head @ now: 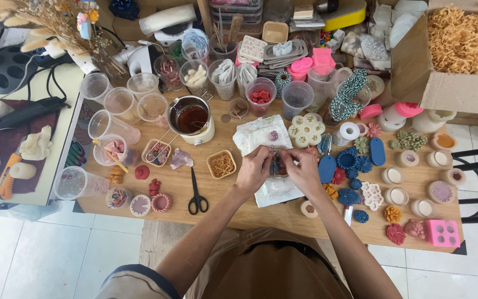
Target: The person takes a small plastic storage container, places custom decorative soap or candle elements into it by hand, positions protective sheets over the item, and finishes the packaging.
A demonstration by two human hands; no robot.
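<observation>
Both hands meet over a white cloth (pixel 276 191) spread at the middle of the wooden desk (pixel 222 207), and everything else is best placed from that cloth. The left hand (pixel 254 170) and the right hand (pixel 304 170) close their fingers on a small clear container (pixel 278 164) with dark reddish bits inside, pinching it from either side just above the cloth, probably so that anything dropped lands on the fabric and not on the wood. Whether the container has a lid I cannot tell.

Left of the cloth lie black-handled scissors (pixel 197 194), blades pointing away from the person, within easy reach of the left hand. Beyond them, a small square dish of golden shreds (pixel 222 164) sits near the cloth's upper left corner. Further up from the cloth stands a metal melting pot (pixel 191 117) holding dark liquid, set back from the working spot, likely to keep it away from the sleeves. Just above the cloth rests a pale flower-shaped mould (pixel 305 129).

Right of the cloth, blue flower-shaped pieces (pixel 349 160) lie in a loose group, with round white-filled cups (pixel 394 176) past them, and a pink block mould (pixel 442 232) at the desk's near right corner. Clear plastic cups (pixel 118 105) cluster well to the cloth's upper left
</observation>
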